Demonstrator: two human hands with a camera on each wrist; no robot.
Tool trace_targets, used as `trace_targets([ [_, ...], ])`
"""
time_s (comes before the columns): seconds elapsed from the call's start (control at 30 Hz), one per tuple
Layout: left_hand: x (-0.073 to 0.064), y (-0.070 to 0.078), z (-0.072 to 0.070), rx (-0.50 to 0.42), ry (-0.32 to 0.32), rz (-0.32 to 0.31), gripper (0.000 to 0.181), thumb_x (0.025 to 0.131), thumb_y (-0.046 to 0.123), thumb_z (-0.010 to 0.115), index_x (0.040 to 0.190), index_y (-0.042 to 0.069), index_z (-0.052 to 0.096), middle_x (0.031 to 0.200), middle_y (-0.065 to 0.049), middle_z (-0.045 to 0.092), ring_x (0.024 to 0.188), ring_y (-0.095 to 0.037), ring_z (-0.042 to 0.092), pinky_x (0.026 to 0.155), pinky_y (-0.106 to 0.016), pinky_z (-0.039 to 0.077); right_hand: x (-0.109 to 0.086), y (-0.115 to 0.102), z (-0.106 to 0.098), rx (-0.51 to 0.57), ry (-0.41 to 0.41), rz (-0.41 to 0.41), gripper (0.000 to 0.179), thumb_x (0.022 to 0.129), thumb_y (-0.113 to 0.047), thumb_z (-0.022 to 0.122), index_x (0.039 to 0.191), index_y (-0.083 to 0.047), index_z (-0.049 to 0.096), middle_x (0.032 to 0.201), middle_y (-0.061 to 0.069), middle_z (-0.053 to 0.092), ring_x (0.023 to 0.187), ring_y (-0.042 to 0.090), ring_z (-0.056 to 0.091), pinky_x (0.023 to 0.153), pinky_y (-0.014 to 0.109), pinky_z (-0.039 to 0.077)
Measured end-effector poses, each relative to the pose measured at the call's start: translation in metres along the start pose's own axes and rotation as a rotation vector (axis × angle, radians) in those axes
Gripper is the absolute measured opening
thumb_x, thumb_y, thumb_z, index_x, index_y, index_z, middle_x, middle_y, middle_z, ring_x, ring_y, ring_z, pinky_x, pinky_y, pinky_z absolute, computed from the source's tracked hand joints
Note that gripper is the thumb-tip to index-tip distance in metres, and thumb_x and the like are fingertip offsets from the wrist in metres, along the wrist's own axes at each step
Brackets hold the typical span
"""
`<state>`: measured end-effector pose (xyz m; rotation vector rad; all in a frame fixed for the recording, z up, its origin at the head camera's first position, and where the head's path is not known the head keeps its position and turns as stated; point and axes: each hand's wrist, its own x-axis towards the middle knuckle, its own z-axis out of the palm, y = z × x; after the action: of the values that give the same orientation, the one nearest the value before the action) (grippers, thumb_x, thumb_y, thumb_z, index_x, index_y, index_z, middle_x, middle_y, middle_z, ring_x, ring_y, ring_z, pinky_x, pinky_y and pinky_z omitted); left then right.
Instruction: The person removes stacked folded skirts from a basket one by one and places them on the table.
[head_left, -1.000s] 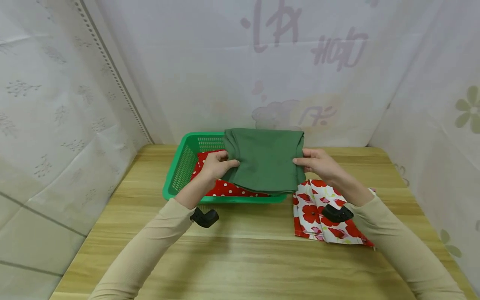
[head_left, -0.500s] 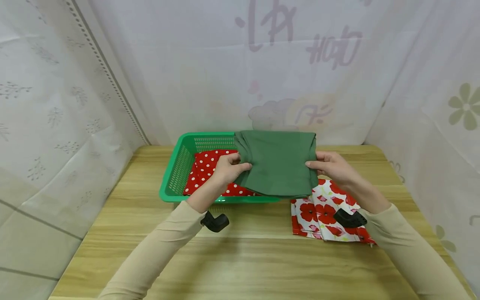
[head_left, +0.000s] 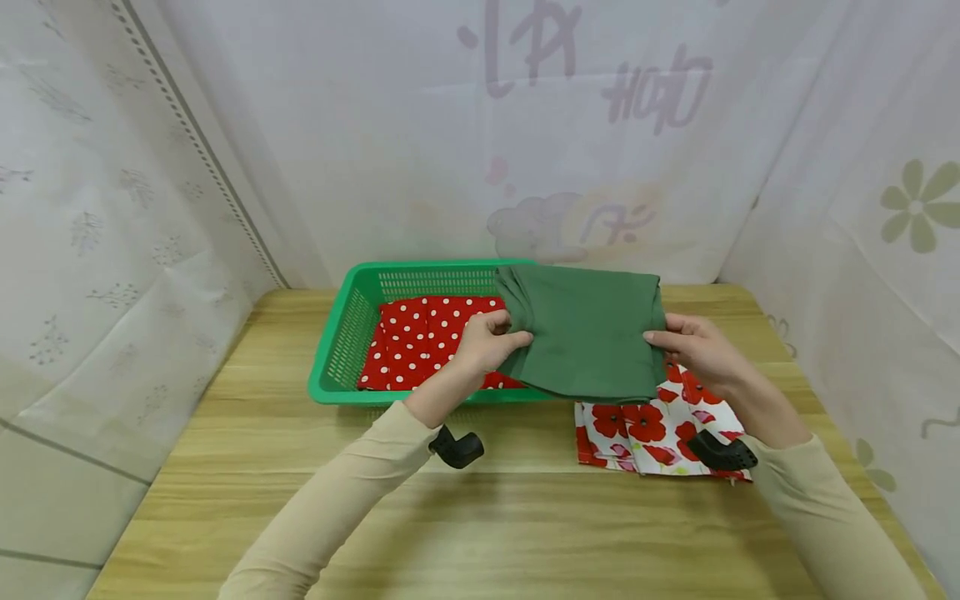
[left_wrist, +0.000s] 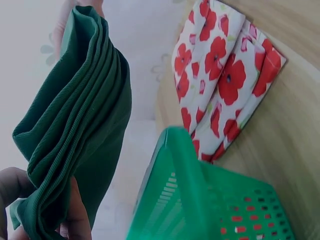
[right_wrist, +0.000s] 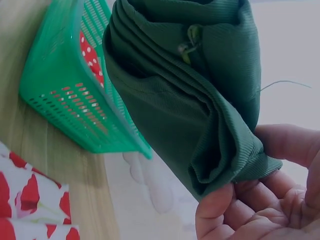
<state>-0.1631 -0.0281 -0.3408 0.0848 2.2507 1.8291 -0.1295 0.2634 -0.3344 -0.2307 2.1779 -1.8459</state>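
A folded dark green cloth [head_left: 588, 333] hangs in the air between both hands, its many layers stacked at the edges in the left wrist and right wrist views. My left hand [head_left: 487, 342] pinches its left edge, thumb on the near face. On the opposite edge, my right hand [head_left: 697, 350] pinches it the same way. Behind and left of the cloth is a green plastic basket [head_left: 330, 350], its right end hidden. Inside it lies a red cloth with white dots [head_left: 412, 342]. Under the green cloth's right side, a white cloth with red flowers [head_left: 660, 433] lies folded on the table.
The wooden table [head_left: 450, 533] stretches toward me in front of the basket. A pale printed curtain [head_left: 375, 150] stands right behind the basket, with more curtain at both sides. A black wrist mount [head_left: 459, 450] sticks out from each sleeve.
Both hands have carried the green cloth to the right, away from over the basket and toward the flowered cloth. More of the dotted cloth shows now. The head view has shifted slightly.
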Motion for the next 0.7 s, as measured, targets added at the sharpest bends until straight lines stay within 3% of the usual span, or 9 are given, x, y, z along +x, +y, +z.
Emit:
trace_targets([
  [0.13, 0.000, -0.002, 0.011, -0.002, -0.021, 0.025, 0.009, 0.086, 0.005, 0.066, 0.093, -0.001, 0.066, 0.095, -0.009, 0.064, 0.088, -0.021, 0.060, 0.075, -0.031, 0.053, -0.005, 0.010, -0.008, 0.048, -0.004, -0.020, 0.020, 0.097, -0.010, 0.050, 0.104, -0.020, 0.066, 0.099, -0.006, 0.066, 0.088, 0.011, 0.061, 0.082, 0.022, 0.044],
  [0.2, 0.001, -0.004, 0.018, -0.006, -0.030, 0.037, 0.006, 0.085, 0.005, 0.066, 0.082, 0.001, 0.062, 0.083, -0.004, 0.060, 0.083, -0.018, 0.056, 0.070, -0.027, 0.051, -0.008, 0.014, -0.012, 0.068, -0.005, -0.024, 0.022, 0.097, -0.008, 0.049, 0.104, -0.020, 0.067, 0.100, -0.006, 0.066, 0.089, 0.011, 0.061, 0.082, 0.021, 0.046],
  [0.3, 0.001, -0.006, 0.027, -0.013, -0.043, 0.057, 0.027, 0.085, 0.005, 0.065, 0.065, 0.007, 0.046, 0.067, 0.001, 0.042, 0.075, -0.014, 0.044, 0.061, -0.024, 0.041, -0.014, 0.021, -0.018, 0.082, 0.002, -0.019, 0.024, 0.097, -0.008, 0.048, 0.103, -0.021, 0.067, 0.100, -0.007, 0.066, 0.088, 0.010, 0.061, 0.080, 0.020, 0.047],
  [0.43, 0.000, -0.009, 0.039, -0.007, -0.043, 0.092, 0.044, 0.083, 0.003, 0.066, 0.061, 0.014, 0.031, 0.063, 0.001, 0.026, 0.071, -0.015, 0.031, 0.057, -0.026, 0.028, -0.022, 0.029, -0.026, 0.096, 0.009, -0.033, 0.027, 0.098, -0.007, 0.047, 0.105, -0.023, 0.067, 0.100, -0.007, 0.066, 0.087, 0.010, 0.062, 0.080, 0.019, 0.047],
  [0.7, 0.000, -0.014, 0.063, -0.036, -0.034, 0.127, 0.040, 0.081, 0.002, 0.067, 0.059, 0.012, 0.036, 0.063, 0.001, 0.031, 0.069, -0.014, 0.033, 0.055, -0.024, 0.027, -0.033, 0.041, -0.037, 0.136, 0.043, -0.041, 0.030, 0.098, -0.004, 0.045, 0.103, -0.022, 0.069, 0.094, -0.005, 0.068, 0.078, 0.011, 0.063, 0.072, 0.021, 0.047],
])
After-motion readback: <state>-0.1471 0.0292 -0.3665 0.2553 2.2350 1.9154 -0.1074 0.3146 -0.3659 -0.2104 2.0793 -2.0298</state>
